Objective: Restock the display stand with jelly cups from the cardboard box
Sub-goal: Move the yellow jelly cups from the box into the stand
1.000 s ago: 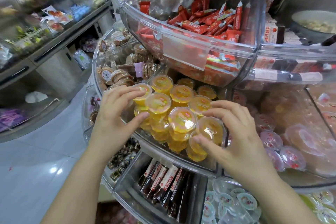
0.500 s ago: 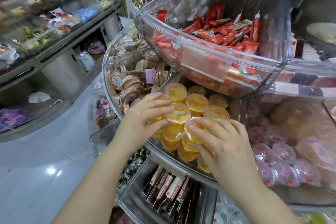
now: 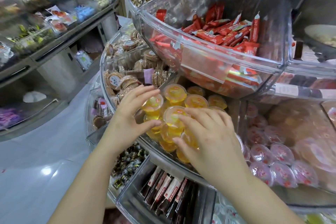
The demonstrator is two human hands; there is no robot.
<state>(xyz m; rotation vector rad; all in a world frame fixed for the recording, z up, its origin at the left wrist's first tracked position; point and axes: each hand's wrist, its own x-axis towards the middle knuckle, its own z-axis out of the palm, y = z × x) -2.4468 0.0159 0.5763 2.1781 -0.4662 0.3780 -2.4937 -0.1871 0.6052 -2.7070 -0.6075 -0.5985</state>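
Observation:
Several yellow jelly cups (image 3: 195,101) are heaped in the middle compartment of a clear tiered display stand (image 3: 234,71). My left hand (image 3: 127,118) curls around the left side of the heap, fingers spread over one yellow cup (image 3: 152,104). My right hand (image 3: 209,138) lies over the heap's front right, thumb and fingers around another yellow cup (image 3: 174,116). The cardboard box is out of view.
Red snack sticks (image 3: 227,32) fill the tier above. Wrapped round biscuits (image 3: 127,76) lie in the compartment to the left, pink jelly cups (image 3: 280,165) in the one to the right. Dark stick packs (image 3: 167,194) sit below. A shelf of goods (image 3: 45,29) lines the aisle at left.
Both hands have drawn closer together over the heap of yellow cups. The right hand slid left onto the pile; the view shifted so the stand sits farther right and lower.

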